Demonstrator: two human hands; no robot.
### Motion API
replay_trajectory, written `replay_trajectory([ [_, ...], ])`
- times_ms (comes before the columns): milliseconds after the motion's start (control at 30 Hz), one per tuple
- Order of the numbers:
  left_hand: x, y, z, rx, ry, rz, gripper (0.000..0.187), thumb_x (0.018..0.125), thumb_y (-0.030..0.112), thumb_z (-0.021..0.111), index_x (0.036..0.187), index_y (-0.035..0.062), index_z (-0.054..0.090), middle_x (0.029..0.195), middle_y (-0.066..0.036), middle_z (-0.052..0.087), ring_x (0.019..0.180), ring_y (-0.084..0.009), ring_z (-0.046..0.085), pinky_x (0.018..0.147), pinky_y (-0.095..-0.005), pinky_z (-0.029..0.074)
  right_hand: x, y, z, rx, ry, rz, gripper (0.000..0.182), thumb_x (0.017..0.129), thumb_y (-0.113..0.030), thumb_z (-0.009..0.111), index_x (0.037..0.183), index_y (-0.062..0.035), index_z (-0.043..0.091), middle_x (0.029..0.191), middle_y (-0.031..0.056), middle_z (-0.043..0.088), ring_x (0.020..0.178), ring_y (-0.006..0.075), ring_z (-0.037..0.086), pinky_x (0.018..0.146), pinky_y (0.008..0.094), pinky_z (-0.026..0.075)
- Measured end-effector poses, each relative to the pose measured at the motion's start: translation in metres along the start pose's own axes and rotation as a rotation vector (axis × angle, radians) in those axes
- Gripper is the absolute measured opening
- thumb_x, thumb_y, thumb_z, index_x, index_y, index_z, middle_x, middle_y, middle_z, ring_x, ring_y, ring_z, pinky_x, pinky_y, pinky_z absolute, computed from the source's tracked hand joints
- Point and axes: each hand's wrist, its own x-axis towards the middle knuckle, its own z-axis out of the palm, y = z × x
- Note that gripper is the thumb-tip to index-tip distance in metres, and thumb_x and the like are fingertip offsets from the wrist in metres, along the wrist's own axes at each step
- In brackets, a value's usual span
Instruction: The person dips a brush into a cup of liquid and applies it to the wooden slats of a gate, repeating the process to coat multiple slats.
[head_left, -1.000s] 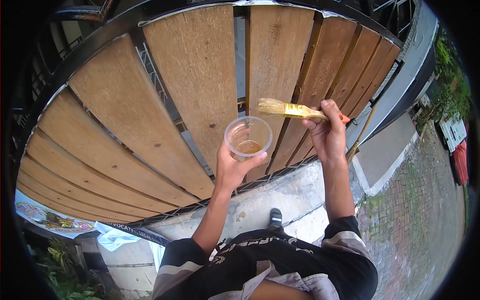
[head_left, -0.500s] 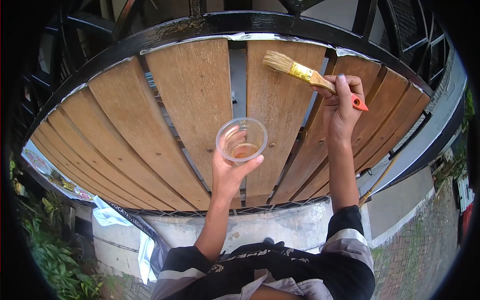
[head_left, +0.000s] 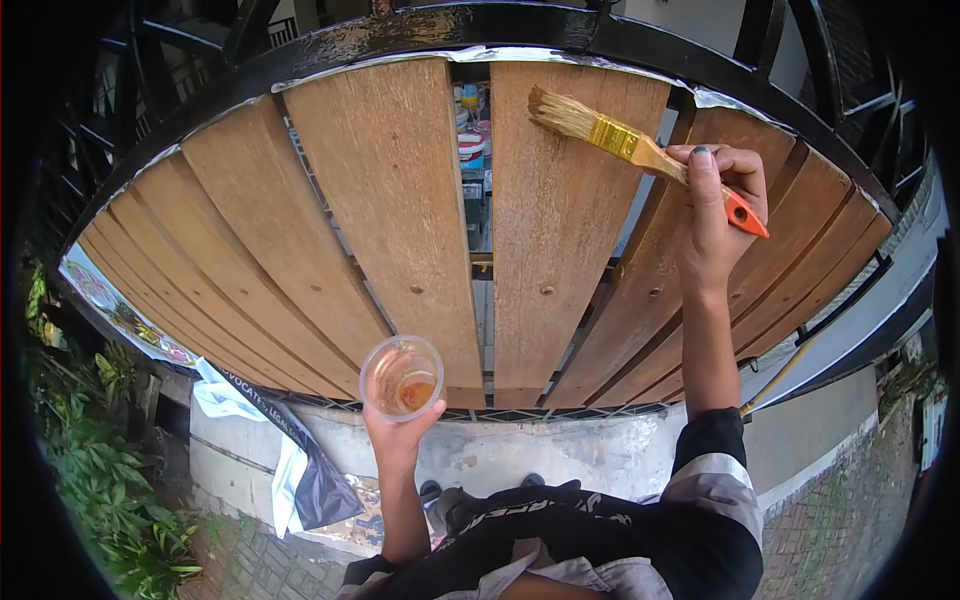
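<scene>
My right hand (head_left: 718, 205) grips a paintbrush (head_left: 650, 157) by its wooden handle, which ends in a red tip. Its bristles touch, or lie just over, the upper part of a brown wooden slat (head_left: 540, 230); contact is hard to make out. Low and to the left, my left hand (head_left: 396, 432) is wrapped round a clear plastic cup (head_left: 402, 378) tilted so that its mouth faces me. A little amber liquid (head_left: 416, 394) lies at the cup's bottom. The fingers behind the cup show only through its wall.
A black metal frame (head_left: 420, 38) curves along the slats' top, with white masking (head_left: 330, 70) at the edge. Tins (head_left: 470, 150) show through a gap between slats. White and black sheeting (head_left: 300, 480) hangs at lower left, near green plants (head_left: 100, 480).
My left hand has moved the cup down and to the left, towards me. My right hand has shifted slightly right and down in view, with the brush; the bristle tips stay near the same slat.
</scene>
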Motion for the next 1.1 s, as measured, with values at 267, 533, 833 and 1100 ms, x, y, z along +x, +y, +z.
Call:
replay_trajectory([
  [267, -0.022, -0.025, -0.07, 0.159, -0.005, -0.113, 0.08, 0.063, -0.002, 0.081, 0.133, -0.0004, 0.043, 0.126, -0.013, 0.054, 0.114, -0.0231, 0.056, 0.097, -0.0344, 0.048, 0.007, -0.011, 0.02, 0.047, -0.054, -0.088, 0.014, 0.088, -0.006, 0.067, 0.088, -0.0042, 0.053, 0.083, 0.0059, 0.063, 0.084, 0.0141, 0.066, 0.075, 0.0267, 0.051],
  [533, 0.002, -0.012, -0.075, 0.164, 0.121, -0.081, 0.077, 0.063, -0.005, 0.08, 0.131, 0.0011, 0.046, 0.125, -0.011, 0.054, 0.113, -0.0212, 0.056, 0.096, -0.0325, 0.047, 0.013, 0.002, 0.043, 0.082, -0.051, -0.06, 0.013, 0.088, -0.004, 0.066, 0.086, -0.004, 0.053, 0.083, 0.0068, 0.065, 0.082, 0.0148, 0.066, 0.075, 0.0274, 0.052],
  [833, 0.003, -0.018, -0.075, 0.137, 0.184, -0.095, 0.075, 0.064, -0.006, 0.078, 0.131, -0.0004, 0.045, 0.125, -0.011, 0.054, 0.112, -0.021, 0.056, 0.096, -0.032, 0.047, 0.017, 0.01, 0.034, 0.081, -0.04, -0.064, 0.013, 0.088, -0.006, 0.066, 0.086, -0.0055, 0.053, 0.082, 0.0061, 0.063, 0.082, 0.0147, 0.067, 0.075, 0.0269, 0.052],
  [1100, 0.001, -0.019, -0.067, 0.143, 0.201, -0.12, 0.076, 0.063, -0.005, 0.078, 0.131, 0.0001, 0.046, 0.124, -0.012, 0.055, 0.112, -0.0215, 0.056, 0.096, -0.0325, 0.047, 0.019, 0.008, 0.03, -0.012, -0.032, -0.088, 0.012, 0.088, -0.006, 0.066, 0.086, -0.0057, 0.054, 0.082, 0.0055, 0.064, 0.081, 0.0135, 0.067, 0.073, 0.0266, 0.052],
])
